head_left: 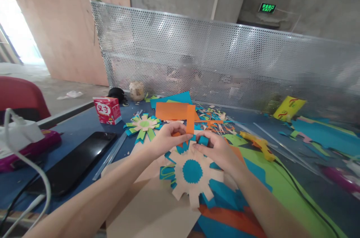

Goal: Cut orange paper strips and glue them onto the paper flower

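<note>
Between my hands is a paper flower (183, 186) with beige petals, blue layers behind them and a round blue zigzag-edged centre (192, 171). My left hand (172, 136) is closed, thumb and fingers pinching at the flower's upper edge. An orange paper strip (190, 119) rises just above those fingertips; whether they touch it I cannot tell. From the other side my right hand (214, 148) grips the flower's top petals, beside a curled blue piece of paper (203, 140). A second paper flower (144, 124) with a green centre lies left of my left hand.
A yellow glue gun (260, 145) with a black cord lies at right, near clear glue sticks (284, 148). Paper scraps (212, 116) and coloured sheets spread around. At left are a black phone (81, 159) and red carton (107, 110). A perforated metal screen (157, 43) stands behind.
</note>
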